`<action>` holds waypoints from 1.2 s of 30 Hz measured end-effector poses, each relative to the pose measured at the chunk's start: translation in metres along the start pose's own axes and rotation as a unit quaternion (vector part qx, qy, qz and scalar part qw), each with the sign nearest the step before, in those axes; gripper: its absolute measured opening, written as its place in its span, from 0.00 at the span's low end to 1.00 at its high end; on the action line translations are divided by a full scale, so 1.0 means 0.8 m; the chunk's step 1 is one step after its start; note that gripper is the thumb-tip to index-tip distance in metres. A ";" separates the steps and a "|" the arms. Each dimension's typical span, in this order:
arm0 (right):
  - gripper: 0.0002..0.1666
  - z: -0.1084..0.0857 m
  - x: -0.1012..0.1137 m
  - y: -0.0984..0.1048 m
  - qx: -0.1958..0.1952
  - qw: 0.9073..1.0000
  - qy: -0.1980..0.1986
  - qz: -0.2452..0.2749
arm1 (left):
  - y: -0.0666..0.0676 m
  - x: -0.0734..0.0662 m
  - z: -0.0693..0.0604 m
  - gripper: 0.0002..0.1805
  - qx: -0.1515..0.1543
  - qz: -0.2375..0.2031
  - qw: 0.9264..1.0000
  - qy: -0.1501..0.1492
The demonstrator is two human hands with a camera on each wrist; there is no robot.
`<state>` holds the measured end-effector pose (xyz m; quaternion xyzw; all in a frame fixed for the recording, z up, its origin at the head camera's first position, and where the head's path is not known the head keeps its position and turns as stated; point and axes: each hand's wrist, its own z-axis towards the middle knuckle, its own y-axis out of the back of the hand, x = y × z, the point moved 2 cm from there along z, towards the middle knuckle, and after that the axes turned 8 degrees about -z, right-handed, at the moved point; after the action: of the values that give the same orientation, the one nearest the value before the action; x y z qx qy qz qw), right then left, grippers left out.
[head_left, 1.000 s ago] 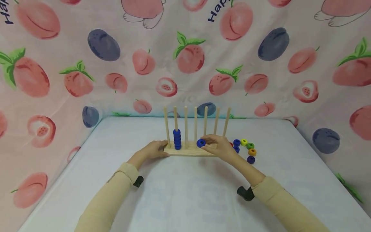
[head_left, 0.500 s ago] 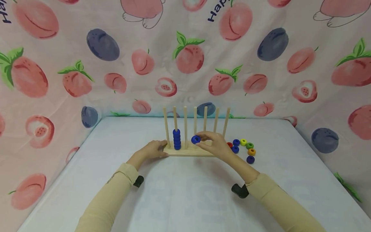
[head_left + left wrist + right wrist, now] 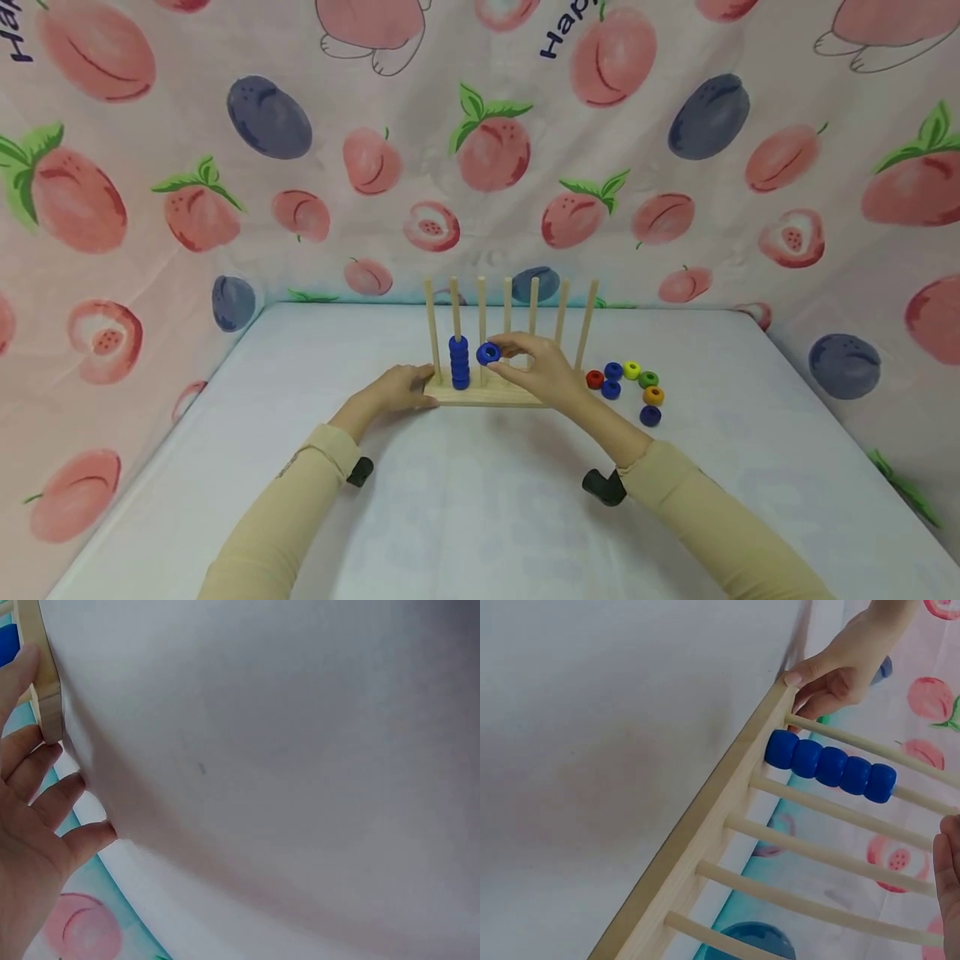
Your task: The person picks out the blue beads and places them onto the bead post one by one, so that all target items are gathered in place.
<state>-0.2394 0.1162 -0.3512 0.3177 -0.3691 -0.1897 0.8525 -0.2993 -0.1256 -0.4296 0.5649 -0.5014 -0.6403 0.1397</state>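
Note:
A wooden rack with several upright pegs stands on the table; blue beads are stacked on its second peg from the left. The left hand grips the rack's left end, its thumb on the base in the left wrist view, where that hand has its other fingers spread at the end and beyond it. Between thumb and fingertips the right hand pinches a blue bead, held in front of the third peg, right of the stack. Only part of the right hand shows at the right wrist view's edge.
Right of the rack, loose beads lie on the white table: a red one, a yellow one, a green one, an orange one and several blue ones. A fruit-print cloth hangs behind.
The right hand has moved left along the rack and slightly up with its blue bead, uncovering the red bead on the table. The left hand has stayed at the rack's end.

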 end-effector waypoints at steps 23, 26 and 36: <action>0.22 0.031 0.021 0.003 -0.030 0.999 0.025 -0.004 | -0.002 0.001 -0.002 0.39 0.001 0.009 1.000 0.002; 0.21 0.037 0.025 0.004 -0.036 0.999 0.025 -0.008 | -0.002 0.002 0.000 0.39 0.001 0.009 1.000 -0.005; 0.20 0.055 0.033 0.010 -0.049 0.997 0.050 -0.007 | -0.002 0.001 0.001 0.39 0.002 0.003 1.000 -0.003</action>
<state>-0.2543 0.0893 -0.3094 0.2870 -0.3136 -0.1977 0.8833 -0.2999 -0.1251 -0.4314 0.5619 -0.5045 -0.6407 0.1388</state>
